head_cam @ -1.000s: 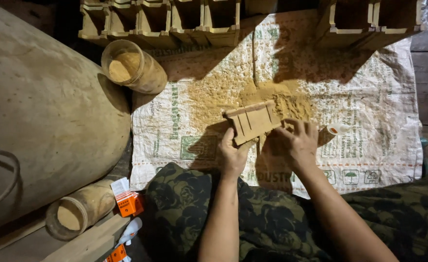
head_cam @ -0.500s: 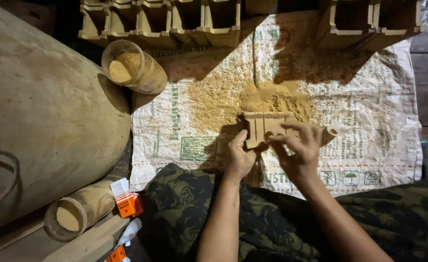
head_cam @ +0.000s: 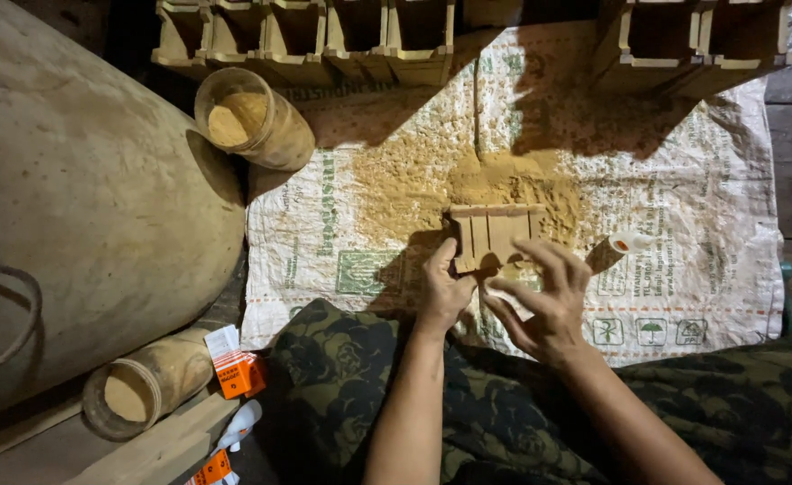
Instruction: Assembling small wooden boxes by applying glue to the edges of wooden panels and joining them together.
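Far left of the hands, a large rounded clay-coloured vessel (head_cam: 82,198) fills the frame edge, dim and dusty. Below it, down-left of the left hand, a bamboo tube (head_cam: 140,391) lies on its side on wooden planks (head_cam: 158,445), its open mouth packed with tan powder; just beside it sit a small orange box (head_cam: 239,373) and a white tube-shaped item, partly hidden. Up-left of the hands, a second bamboo cup (head_cam: 252,119) holds the same tan powder, resting against the vessel at the corner of a woven white sack (head_cam: 683,233) spread flat on the floor as the work surface. Along the sack's far edge, beyond the hands, runs a row of open wooden box frames (head_cam: 324,40), continuing to the upper right. A mound of tan sawdust-like powder (head_cam: 495,180) lies on the sack directly beyond the hands. The left hand (head_cam: 445,292) grips the near left corner of a small slatted wooden piece (head_cam: 495,235), thumb up along its edge; the piece rests at the near foot of the mound. The right hand (head_cam: 544,305) is spread, fingers apart and curled over the piece's near right corner, fingertips touching or just above it; cannot tell whether it pinches anything. Right of the right hand, a small white cap-like object (head_cam: 631,242) lies on the sack. Camouflage-patterned cloth (head_cam: 342,386) covers the person's lap beneath both forearms. Lighting is harsh, surroundings dark.
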